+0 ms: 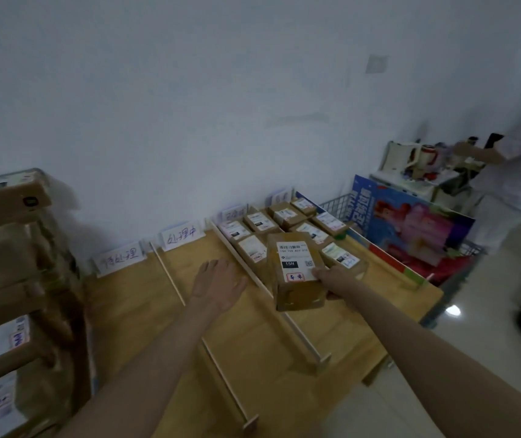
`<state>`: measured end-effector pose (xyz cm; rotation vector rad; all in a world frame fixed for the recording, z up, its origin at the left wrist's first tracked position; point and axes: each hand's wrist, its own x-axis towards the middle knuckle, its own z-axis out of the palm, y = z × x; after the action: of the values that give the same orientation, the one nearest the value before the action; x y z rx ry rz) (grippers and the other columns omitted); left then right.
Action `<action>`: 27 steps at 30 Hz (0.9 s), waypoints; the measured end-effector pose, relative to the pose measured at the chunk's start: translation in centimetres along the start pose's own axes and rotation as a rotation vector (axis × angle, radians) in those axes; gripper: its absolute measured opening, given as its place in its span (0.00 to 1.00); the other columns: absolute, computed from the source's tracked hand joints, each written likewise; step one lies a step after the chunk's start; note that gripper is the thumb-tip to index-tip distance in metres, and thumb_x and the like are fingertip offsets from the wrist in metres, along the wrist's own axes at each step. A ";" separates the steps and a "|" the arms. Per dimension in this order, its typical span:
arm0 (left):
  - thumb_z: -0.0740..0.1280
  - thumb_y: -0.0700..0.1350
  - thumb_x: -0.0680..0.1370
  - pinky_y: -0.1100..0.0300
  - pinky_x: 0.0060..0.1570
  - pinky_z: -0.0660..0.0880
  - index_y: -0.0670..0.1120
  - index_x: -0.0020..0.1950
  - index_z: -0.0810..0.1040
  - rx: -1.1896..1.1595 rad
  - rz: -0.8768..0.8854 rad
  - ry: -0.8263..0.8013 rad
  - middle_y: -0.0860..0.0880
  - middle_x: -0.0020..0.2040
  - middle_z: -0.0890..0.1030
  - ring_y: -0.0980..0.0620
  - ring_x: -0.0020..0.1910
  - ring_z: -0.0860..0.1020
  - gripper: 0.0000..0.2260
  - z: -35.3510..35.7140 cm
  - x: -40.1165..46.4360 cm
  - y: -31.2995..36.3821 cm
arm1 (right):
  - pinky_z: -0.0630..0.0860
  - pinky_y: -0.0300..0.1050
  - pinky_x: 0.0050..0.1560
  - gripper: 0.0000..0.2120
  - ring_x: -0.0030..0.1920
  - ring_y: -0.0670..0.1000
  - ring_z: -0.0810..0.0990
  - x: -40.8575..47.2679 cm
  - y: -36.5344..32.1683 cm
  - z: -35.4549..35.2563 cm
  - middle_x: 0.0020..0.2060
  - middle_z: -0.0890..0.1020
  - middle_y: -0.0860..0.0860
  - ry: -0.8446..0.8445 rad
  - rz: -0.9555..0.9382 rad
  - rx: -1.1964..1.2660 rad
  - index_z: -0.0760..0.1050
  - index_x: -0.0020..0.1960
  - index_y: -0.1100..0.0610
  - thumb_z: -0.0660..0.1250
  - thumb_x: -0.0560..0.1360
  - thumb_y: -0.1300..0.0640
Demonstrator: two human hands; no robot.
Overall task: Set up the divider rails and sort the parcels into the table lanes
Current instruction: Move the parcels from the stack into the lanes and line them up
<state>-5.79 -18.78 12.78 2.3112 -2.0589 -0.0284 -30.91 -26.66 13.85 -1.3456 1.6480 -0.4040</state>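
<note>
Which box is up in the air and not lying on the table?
The parcel with the black 15H label. The right hand grips it above the rail, while the other parcels lie flat in lanes.

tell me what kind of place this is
Probably a small parcel sorting station in a plain room: a wooden table split into lanes by divider rails, handwritten lane signs against the wall, and labelled cardboard parcels lined up in the far lanes.

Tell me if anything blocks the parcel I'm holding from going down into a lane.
The right hand holds the parcel over a divider rail. Parcels fill the lanes' far ends; nearer the lanes look free.
</note>
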 end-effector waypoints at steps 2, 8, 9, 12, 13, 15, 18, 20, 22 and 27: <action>0.53 0.60 0.82 0.53 0.67 0.66 0.47 0.69 0.73 -0.019 0.005 -0.009 0.47 0.67 0.74 0.47 0.65 0.73 0.23 0.9 1.1 3.7 | 0.79 0.48 0.52 0.19 0.54 0.54 0.79 1.4 2.4 -2.9 0.54 0.80 0.55 -0.001 -0.003 -0.006 0.72 0.65 0.59 0.59 0.82 0.46; 0.53 0.58 0.82 0.51 0.70 0.64 0.46 0.69 0.73 -0.040 0.017 -0.040 0.46 0.70 0.71 0.46 0.69 0.69 0.23 3.7 3.8 13.4 | 0.76 0.50 0.57 0.15 0.54 0.55 0.78 5.2 8.7 -10.3 0.55 0.80 0.58 -0.001 0.003 -0.025 0.76 0.58 0.60 0.60 0.82 0.49; 0.53 0.58 0.82 0.51 0.70 0.63 0.46 0.69 0.72 -0.037 0.022 -0.058 0.46 0.68 0.72 0.46 0.68 0.70 0.23 4.1 4.2 14.7 | 0.76 0.52 0.59 0.17 0.56 0.55 0.78 5.9 9.7 -11.4 0.56 0.80 0.57 -0.002 0.016 -0.013 0.76 0.60 0.61 0.60 0.82 0.48; 0.53 0.59 0.82 0.51 0.69 0.63 0.46 0.69 0.72 -0.029 0.025 -0.085 0.45 0.66 0.74 0.46 0.66 0.71 0.23 5.3 5.6 18.0 | 0.76 0.53 0.59 0.23 0.58 0.57 0.77 7.9 11.9 -14.2 0.58 0.79 0.58 -0.014 0.048 -0.011 0.74 0.65 0.63 0.61 0.81 0.45; 0.53 0.59 0.82 0.51 0.69 0.63 0.45 0.69 0.72 -0.028 0.025 -0.086 0.45 0.65 0.74 0.46 0.65 0.72 0.23 5.5 6.1 19.0 | 0.77 0.53 0.58 0.24 0.57 0.57 0.78 8.7 12.5 -15.0 0.58 0.79 0.58 -0.011 0.050 -0.006 0.73 0.66 0.63 0.61 0.81 0.45; 0.53 0.58 0.82 0.51 0.68 0.65 0.45 0.67 0.73 -0.023 0.027 -0.086 0.45 0.64 0.75 0.45 0.64 0.73 0.23 5.8 7.5 20.7 | 0.76 0.53 0.58 0.24 0.58 0.57 0.77 10.2 13.1 -16.4 0.58 0.78 0.58 -0.002 0.065 0.007 0.73 0.66 0.63 0.61 0.81 0.45; 0.54 0.58 0.82 0.51 0.68 0.65 0.44 0.67 0.74 -0.029 0.029 -0.094 0.45 0.64 0.75 0.45 0.64 0.73 0.22 6.5 9.8 22.6 | 0.75 0.53 0.58 0.23 0.60 0.59 0.76 12.4 13.3 -18.1 0.60 0.77 0.59 0.031 0.059 0.014 0.73 0.66 0.64 0.60 0.82 0.46; 0.54 0.58 0.82 0.51 0.69 0.65 0.44 0.67 0.73 -0.039 0.025 -0.092 0.45 0.65 0.75 0.45 0.65 0.72 0.23 7.2 12.3 23.9 | 0.75 0.54 0.59 0.22 0.59 0.59 0.76 14.9 13.4 -19.4 0.58 0.78 0.59 0.056 0.053 0.011 0.74 0.65 0.65 0.61 0.82 0.47; 0.53 0.58 0.82 0.51 0.70 0.64 0.44 0.67 0.73 -0.053 0.022 -0.088 0.46 0.66 0.74 0.46 0.66 0.71 0.23 8.1 14.9 25.0 | 0.76 0.54 0.57 0.21 0.57 0.59 0.77 17.7 13.2 -20.6 0.55 0.79 0.58 0.078 0.048 0.003 0.75 0.62 0.65 0.61 0.82 0.48; 0.54 0.58 0.82 0.54 0.68 0.65 0.46 0.68 0.73 -0.143 0.000 -0.082 0.48 0.66 0.75 0.48 0.65 0.73 0.21 10.9 21.6 26.9 | 0.77 0.55 0.56 0.20 0.56 0.59 0.79 24.7 12.6 -23.3 0.55 0.80 0.59 0.116 0.048 -0.041 0.77 0.61 0.64 0.62 0.81 0.48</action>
<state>-30.47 -43.53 3.53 2.2611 -2.0200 -0.2658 -56.13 -51.24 5.22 -1.3315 1.7899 -0.4288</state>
